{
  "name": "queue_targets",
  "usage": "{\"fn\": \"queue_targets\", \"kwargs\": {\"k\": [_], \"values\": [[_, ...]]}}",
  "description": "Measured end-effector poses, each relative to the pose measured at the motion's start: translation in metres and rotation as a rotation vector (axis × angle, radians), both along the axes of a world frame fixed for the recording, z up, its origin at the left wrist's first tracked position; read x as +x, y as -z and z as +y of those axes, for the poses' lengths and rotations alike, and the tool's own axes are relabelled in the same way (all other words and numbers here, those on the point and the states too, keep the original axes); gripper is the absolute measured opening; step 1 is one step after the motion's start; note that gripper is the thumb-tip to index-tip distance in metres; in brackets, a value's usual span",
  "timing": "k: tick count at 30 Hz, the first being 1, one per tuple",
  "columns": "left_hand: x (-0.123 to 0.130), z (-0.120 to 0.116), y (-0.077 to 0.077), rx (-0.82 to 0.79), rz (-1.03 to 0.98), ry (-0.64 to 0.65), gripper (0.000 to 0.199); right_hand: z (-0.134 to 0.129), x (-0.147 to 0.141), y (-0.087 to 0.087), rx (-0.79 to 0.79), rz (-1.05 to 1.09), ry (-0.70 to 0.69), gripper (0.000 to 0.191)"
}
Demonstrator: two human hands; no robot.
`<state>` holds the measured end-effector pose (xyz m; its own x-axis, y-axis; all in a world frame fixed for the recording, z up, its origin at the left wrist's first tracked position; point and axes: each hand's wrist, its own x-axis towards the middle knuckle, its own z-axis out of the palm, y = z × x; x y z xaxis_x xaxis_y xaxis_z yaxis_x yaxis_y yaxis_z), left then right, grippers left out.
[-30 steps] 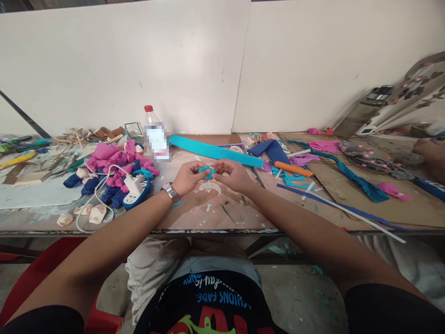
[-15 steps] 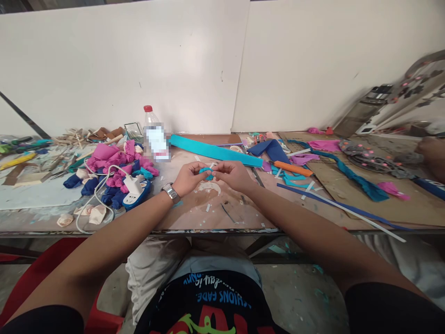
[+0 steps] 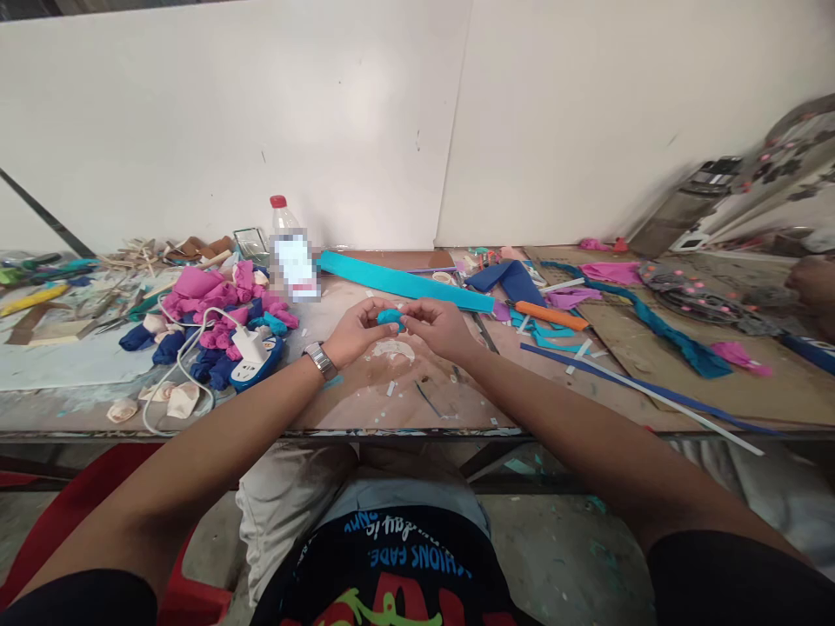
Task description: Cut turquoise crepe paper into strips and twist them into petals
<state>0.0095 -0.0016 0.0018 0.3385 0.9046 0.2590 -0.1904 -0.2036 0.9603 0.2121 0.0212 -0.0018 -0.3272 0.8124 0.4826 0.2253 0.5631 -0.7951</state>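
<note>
A small rounded turquoise piece (image 3: 390, 319) is held up over the middle of the table, between the fingertips of both hands. My left hand (image 3: 357, 331) pinches it from the left, with a metal watch on the wrist. My right hand (image 3: 436, 328) grips its right side between thumb and fingers. Behind the hands a long turquoise strip (image 3: 408, 283) lies slanting across the table. The fingers partly cover the small piece.
Pink and blue crumpled rolls (image 3: 212, 304) lie left beside a blue-and-white power strip (image 3: 257, 369) with a white cable. A red-capped bottle (image 3: 278, 213) stands behind them. Rightward are an orange cutter (image 3: 551, 316), strips and cardboard (image 3: 626, 382). Another person's hand (image 3: 812, 291) shows far right.
More of the turquoise piece now shows between my fingers, and it looks rounder. My hands have shifted only slightly.
</note>
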Motion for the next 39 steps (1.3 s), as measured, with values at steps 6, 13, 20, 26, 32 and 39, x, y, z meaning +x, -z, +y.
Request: {"fn": "queue_targets", "kwargs": {"k": [6,13,20,26,32,39], "values": [[0.001,0.001,0.003,-0.042,-0.027,0.043,0.062,0.006,-0.001,0.007,-0.103,0.135,-0.035,0.027],[0.003,0.001,0.004,-0.089,0.073,-0.007,0.053,-0.002,-0.002,0.003,0.046,0.021,0.05,0.022],[0.002,-0.001,0.003,-0.115,0.103,-0.007,0.051,-0.006,-0.003,-0.003,0.233,-0.054,0.061,0.015],[0.003,-0.001,0.002,-0.168,0.108,-0.023,0.047,-0.004,-0.002,-0.001,0.374,-0.085,0.062,0.015],[0.002,-0.001,0.002,-0.189,0.098,-0.043,0.039,-0.003,0.0,-0.002,0.56,-0.147,0.026,0.013],[0.0,-0.001,-0.001,-0.205,0.072,-0.038,0.044,-0.003,0.002,0.0,0.618,-0.144,-0.055,0.032]]}}
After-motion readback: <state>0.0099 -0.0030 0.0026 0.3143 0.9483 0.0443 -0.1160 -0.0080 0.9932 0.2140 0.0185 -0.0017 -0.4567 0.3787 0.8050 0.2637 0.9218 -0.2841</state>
